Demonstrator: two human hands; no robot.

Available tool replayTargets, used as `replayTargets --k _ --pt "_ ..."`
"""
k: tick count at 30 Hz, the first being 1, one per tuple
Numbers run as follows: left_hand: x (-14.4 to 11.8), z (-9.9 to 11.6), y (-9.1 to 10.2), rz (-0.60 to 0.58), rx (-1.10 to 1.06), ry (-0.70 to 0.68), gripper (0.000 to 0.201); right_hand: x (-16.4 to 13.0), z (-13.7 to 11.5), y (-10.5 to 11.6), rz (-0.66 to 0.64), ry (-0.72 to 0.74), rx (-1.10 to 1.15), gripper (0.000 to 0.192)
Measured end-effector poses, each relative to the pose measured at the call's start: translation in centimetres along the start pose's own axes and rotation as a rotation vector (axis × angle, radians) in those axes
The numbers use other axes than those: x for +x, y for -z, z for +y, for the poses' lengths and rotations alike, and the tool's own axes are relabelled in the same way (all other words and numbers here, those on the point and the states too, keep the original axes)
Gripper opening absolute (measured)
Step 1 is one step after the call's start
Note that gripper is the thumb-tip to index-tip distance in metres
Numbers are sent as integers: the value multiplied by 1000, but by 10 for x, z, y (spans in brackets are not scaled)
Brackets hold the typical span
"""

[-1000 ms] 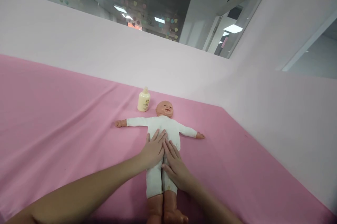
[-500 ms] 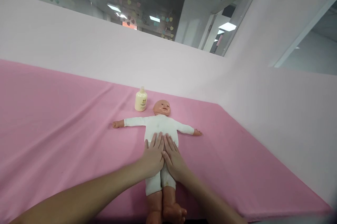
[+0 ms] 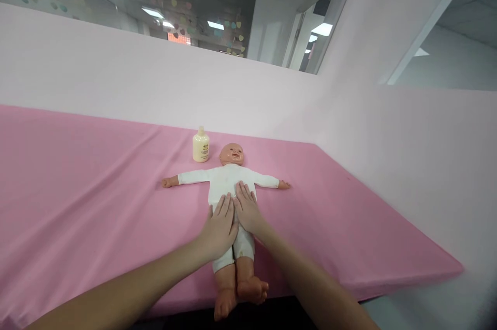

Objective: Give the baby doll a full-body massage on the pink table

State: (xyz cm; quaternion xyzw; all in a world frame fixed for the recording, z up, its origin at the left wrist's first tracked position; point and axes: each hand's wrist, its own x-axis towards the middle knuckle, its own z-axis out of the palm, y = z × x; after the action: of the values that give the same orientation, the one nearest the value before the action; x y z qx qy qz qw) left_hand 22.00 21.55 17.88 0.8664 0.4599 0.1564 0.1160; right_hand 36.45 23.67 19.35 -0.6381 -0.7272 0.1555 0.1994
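A baby doll [image 3: 225,180] in a white cloth body lies on its back, head away from me and bare feet toward me. My left hand [image 3: 220,226] rests flat on its lower belly and hip, fingers stretched toward the head. Further up, my right hand [image 3: 247,211] lies on the right side of the belly, fingers straight and close together. Neither hand grips anything. The hands cover the doll's lower trunk and upper legs. Beyond the doll's outstretched arm on the left stands a pale yellow bottle [image 3: 201,148] with dark print.
A pink sheet [image 3: 116,175] with some folds covers the padded surface under the doll. Its front edge runs below the doll's feet. A white wall [image 3: 155,81] rises behind and along the right, with glass panes [image 3: 217,4] above.
My right hand has slid up the doll's belly toward the chest, while the left stays low on the belly. The view has shifted slightly, showing more of the front edge.
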Motion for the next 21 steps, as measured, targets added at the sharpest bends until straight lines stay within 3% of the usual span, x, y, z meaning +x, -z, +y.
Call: replayTargets --k 6,13,16,21 --pt "-29 -11 -3 9 -112 -70 64 -6 -7 8 -81 -13 24 66" --pt "-70 -32 -5 -3 -205 -75 62 -47 -9 10 -177 -1 90 71" --pt "-63 -38 -5 -19 -201 -109 61 -55 -9 3 -149 -10 82 72" --pt "-9 -39 0 1 -249 -67 63 -33 -11 2 -78 -21 58 69"
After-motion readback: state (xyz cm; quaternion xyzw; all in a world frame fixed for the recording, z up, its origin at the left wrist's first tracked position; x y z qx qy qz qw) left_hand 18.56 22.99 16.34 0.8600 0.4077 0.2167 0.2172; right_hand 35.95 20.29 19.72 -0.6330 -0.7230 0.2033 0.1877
